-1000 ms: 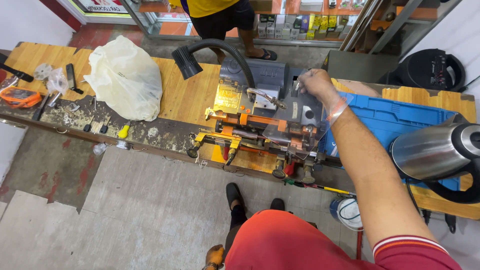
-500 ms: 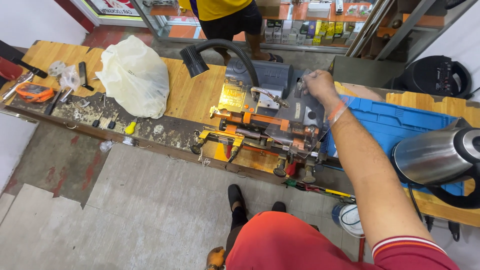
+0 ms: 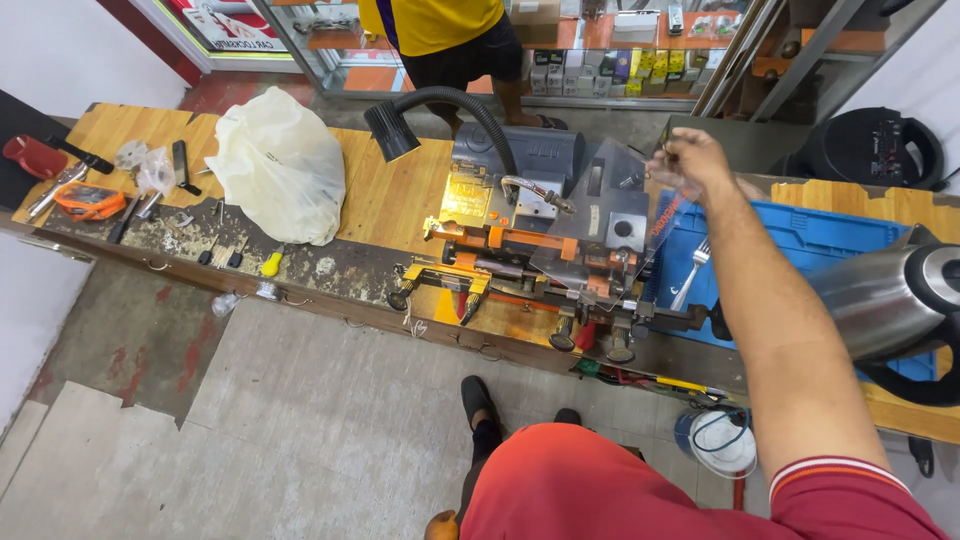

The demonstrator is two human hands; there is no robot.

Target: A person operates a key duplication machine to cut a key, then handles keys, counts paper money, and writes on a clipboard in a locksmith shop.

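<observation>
One right hand (image 3: 692,160) above key-cutting machine (image 3: 540,240), fingers pinching something small, white plastic bag (image 3: 280,165) left, red poster (image 3: 225,20) beyond.

Lifted right hand (image 3: 697,160) up off the key machine (image 3: 545,235). Now up in the air, holding something small.

Glossy steel kettle (image 3: 880,300), varnished wood bench (image 3: 385,200), seemingly crinkled plastic bag (image 3: 280,165).
</observation>
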